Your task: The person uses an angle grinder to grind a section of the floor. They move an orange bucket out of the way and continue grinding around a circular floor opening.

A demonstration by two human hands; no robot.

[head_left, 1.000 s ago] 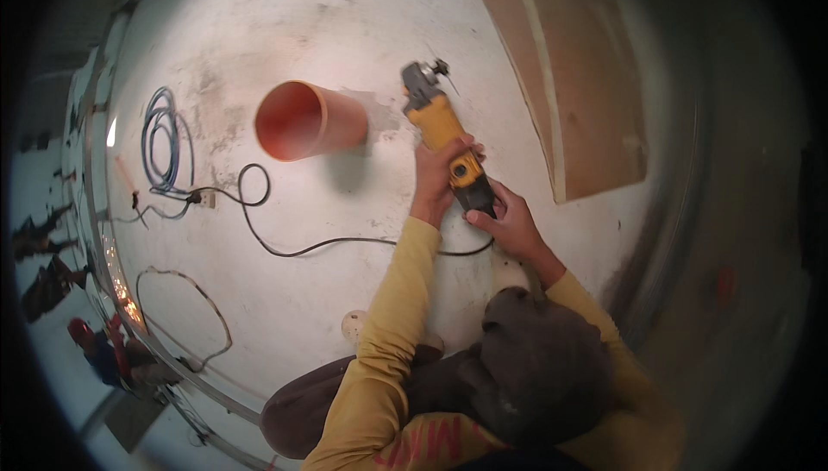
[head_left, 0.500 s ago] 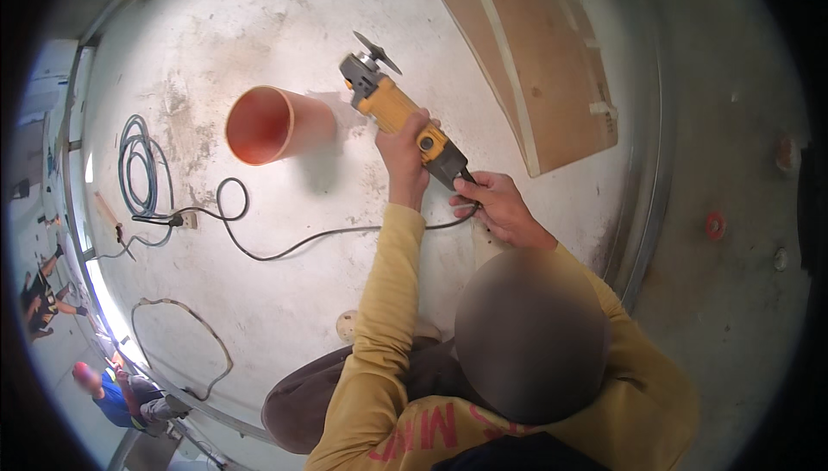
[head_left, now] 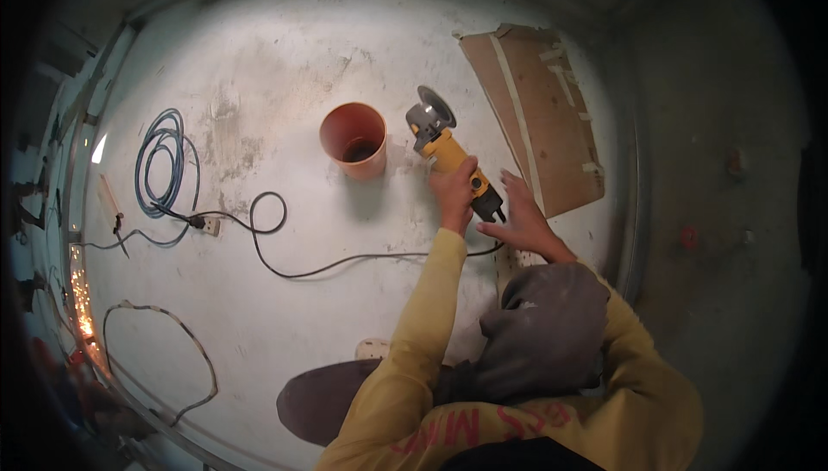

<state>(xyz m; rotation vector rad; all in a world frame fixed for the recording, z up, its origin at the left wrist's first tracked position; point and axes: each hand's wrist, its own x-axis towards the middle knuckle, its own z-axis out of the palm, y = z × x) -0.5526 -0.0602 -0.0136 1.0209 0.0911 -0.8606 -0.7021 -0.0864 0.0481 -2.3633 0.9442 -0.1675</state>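
A yellow-and-black angle grinder (head_left: 448,151) with a disc at its top end is held over the white floor. My left hand (head_left: 453,191) is closed around its body. My right hand (head_left: 528,221) has its fingers stretched apart beside the black rear end, where the power cord (head_left: 336,260) trails off to the left. Left of the grinder stands an orange cylinder (head_left: 371,160) with its open top showing.
A brown sheet with tape strips (head_left: 543,126) lies at right. At left are a coiled blue hose (head_left: 176,165), a socket block (head_left: 209,224), a looped hose (head_left: 203,350), a metal rail (head_left: 147,423) and sparks (head_left: 82,303) near blurred figures in shadow.
My right hand had gripped the grinder's cord end and has now spread its fingers. The grinder's disc has turned. The whole view has shifted, and sparks show again at the left.
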